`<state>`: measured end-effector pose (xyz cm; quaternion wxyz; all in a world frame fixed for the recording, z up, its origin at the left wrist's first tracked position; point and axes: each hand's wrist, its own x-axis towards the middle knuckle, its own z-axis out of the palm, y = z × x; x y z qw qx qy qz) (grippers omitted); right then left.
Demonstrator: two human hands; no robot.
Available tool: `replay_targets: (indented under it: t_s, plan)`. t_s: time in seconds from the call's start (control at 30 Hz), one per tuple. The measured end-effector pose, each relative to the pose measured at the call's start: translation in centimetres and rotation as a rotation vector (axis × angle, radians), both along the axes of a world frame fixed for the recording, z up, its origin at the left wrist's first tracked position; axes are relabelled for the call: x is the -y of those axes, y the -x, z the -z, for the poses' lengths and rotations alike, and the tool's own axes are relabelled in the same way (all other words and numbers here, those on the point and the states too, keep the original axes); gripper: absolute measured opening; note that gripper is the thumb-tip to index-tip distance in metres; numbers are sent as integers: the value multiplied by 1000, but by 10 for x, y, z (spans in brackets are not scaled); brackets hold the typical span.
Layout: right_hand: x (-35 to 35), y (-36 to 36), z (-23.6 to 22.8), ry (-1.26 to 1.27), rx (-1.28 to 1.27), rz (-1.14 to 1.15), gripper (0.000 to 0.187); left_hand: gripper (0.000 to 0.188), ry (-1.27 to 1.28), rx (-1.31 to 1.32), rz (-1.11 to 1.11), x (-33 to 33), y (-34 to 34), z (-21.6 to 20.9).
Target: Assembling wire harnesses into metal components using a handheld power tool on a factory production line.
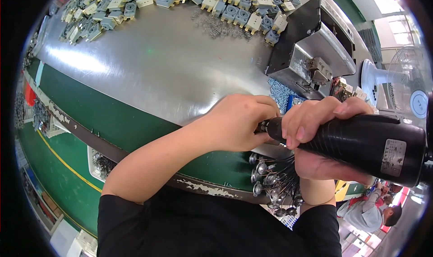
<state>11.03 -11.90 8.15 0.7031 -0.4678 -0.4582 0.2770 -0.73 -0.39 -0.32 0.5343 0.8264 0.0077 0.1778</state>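
Right hand wrapped around a black power driver, left hand curled at its nose.
The driver is at the near right of the worktop, its nose pointing left into the left hand's bent fingers; whether they also grip a part cannot be told, as they hide it. Just beyond lies a heap of bluish screws, with a black and silver metal box farther off. Grey and cream units crowd the far edge beside loose springs. Round metal pieces on dark wires bunch up near the right forearm.
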Motion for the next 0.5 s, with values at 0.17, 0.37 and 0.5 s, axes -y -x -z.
replay_targets:
  t_s: [0.17, 0.37, 0.5]
  plan:
    - [2, 3, -3, -17, 19, -11, 106, 30, -14, -22, -4, 0, 2, -2]
    - [-1, -16, -27, -166, -50, -124, 113, 32, -17, 5, 11, 1, 3, 0]
    - [9, -43, -39, -190, 15, 24, 113, 30, -102, 172, -55, 3, 2, 1]
